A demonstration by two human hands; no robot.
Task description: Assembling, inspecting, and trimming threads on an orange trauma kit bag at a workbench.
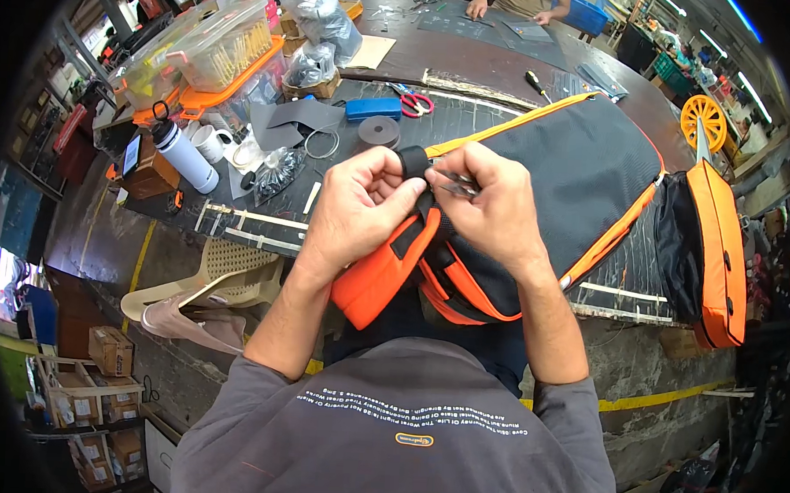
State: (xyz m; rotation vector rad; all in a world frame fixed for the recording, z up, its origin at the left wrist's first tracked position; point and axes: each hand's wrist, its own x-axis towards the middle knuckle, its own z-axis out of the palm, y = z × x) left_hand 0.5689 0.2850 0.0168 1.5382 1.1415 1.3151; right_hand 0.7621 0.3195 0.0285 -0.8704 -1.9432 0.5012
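My left hand (362, 201) is closed, pinching a black webbing strap (414, 162) that loops up above the thumb and finger. Close beside it, my right hand (494, 202) has its fingers curled round small silvery thread snips (458, 186), partly hidden by the fingers. The snips' tips are by the strap; whether they touch it I cannot tell. Below the hands hangs an orange flap (380, 277) with a black patch. It belongs with, or lies against, a large black bag (566, 175) with orange and yellow edging, which lies across the table edge to the right.
On the dark table (366, 95) are a webbing roll (379, 131), red-handled scissors (416, 105), a blue case (373, 109), a white bottle (186, 156) and clear bins (218, 54). An orange bag (720, 261) stands at right, a plastic chair (226, 274) at lower left. Another person's hands (478, 5) work at the far side.
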